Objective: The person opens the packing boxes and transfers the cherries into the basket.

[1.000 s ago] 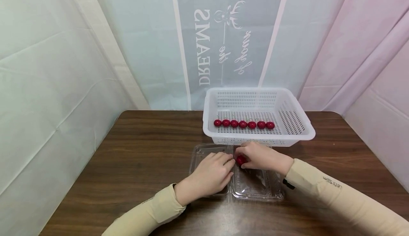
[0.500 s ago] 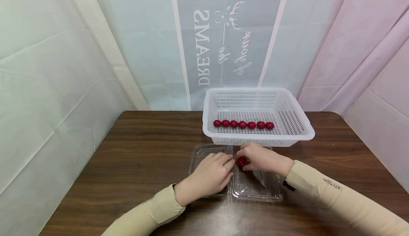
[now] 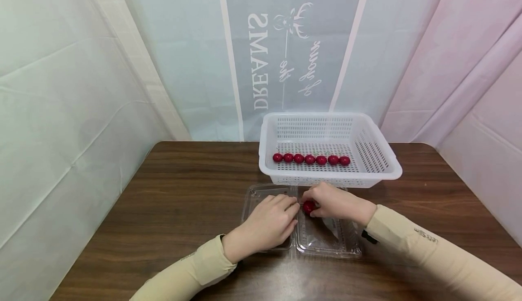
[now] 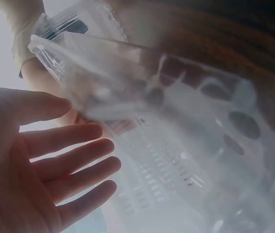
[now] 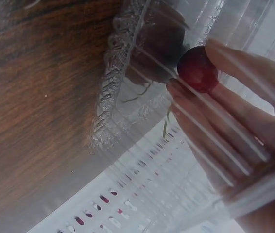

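Observation:
A clear plastic clamshell box (image 3: 326, 242) lies unfolded on the table, its two halves side by side. My right hand (image 3: 336, 200) is over the right half and pinches a red cherry (image 3: 309, 207) between thumb and fingers. In the right wrist view, the cherry (image 5: 198, 70) shows through the box's clear wall, a thin green stem (image 5: 166, 121) beside it. My left hand (image 3: 269, 224) lies over the left half, fingertips at the fold between the halves. The left wrist view shows its fingers (image 4: 86, 158) nearly straight, holding nothing.
Behind the box stands a white perforated basket (image 3: 330, 175), with a row of several red cherries (image 3: 310, 159) on its floor. Brown wooden table (image 3: 183, 192) extends to both sides. Pale curtains (image 3: 195, 56) hang around the back and sides.
My right hand and the pinched cherry have shifted very slightly toward me and to the right. The left hand stays in place.

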Action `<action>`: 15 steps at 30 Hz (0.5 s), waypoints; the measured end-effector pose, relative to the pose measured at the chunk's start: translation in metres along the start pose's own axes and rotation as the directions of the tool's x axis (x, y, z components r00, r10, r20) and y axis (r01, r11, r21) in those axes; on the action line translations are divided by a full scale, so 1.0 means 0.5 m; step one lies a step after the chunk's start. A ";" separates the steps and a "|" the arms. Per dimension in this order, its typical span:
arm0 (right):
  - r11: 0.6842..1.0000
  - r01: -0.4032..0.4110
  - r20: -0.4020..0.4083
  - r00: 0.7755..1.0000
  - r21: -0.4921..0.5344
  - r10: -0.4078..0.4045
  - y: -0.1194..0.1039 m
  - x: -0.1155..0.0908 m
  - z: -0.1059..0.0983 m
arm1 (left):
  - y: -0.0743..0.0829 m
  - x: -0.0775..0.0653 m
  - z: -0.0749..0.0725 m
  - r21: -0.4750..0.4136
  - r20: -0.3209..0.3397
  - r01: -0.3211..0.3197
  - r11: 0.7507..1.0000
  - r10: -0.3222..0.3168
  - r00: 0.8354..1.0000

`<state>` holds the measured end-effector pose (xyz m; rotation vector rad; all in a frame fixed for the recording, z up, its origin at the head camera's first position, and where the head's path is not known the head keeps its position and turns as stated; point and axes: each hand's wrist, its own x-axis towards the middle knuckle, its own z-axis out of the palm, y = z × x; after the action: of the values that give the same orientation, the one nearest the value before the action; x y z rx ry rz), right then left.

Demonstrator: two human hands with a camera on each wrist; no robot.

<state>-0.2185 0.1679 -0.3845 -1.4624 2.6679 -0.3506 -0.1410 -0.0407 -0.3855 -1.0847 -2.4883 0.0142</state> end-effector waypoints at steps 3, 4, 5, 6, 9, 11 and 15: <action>1.000 0.004 0.002 1.000 0.004 -0.004 0.000 -0.001 0.001 | 0.000 0.000 0.001 -0.002 0.001 0.001 1.000 -0.001 1.000; 1.000 0.001 0.007 1.000 0.006 -0.001 0.000 -0.002 0.001 | 0.000 0.000 0.001 -0.003 0.002 0.000 1.000 0.000 1.000; 1.000 0.004 0.008 1.000 0.008 -0.004 -0.001 -0.003 0.000 | 0.000 0.000 0.001 -0.005 0.002 -0.001 1.000 0.001 1.000; 1.000 0.007 0.006 1.000 0.009 -0.007 -0.001 -0.004 -0.001 | 0.000 0.000 0.001 -0.006 0.001 -0.001 1.000 0.001 1.000; 1.000 0.022 -0.008 1.000 0.007 -0.022 -0.004 -0.007 -0.007 | 0.000 0.000 0.002 -0.004 -0.001 -0.001 1.000 0.001 1.000; 1.000 0.027 -0.017 0.999 0.003 -0.027 -0.007 -0.009 -0.012 | -0.001 0.000 0.002 -0.005 -0.002 0.001 1.000 -0.001 1.000; 0.999 0.034 -0.024 0.999 -0.007 -0.034 -0.014 -0.015 -0.021 | -0.002 0.001 0.004 -0.004 0.003 0.002 1.000 -0.002 1.000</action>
<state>-0.2105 0.1721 -0.3727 -1.5168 2.6678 -0.3651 -0.1426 -0.0407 -0.3870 -1.0843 -2.4935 0.0108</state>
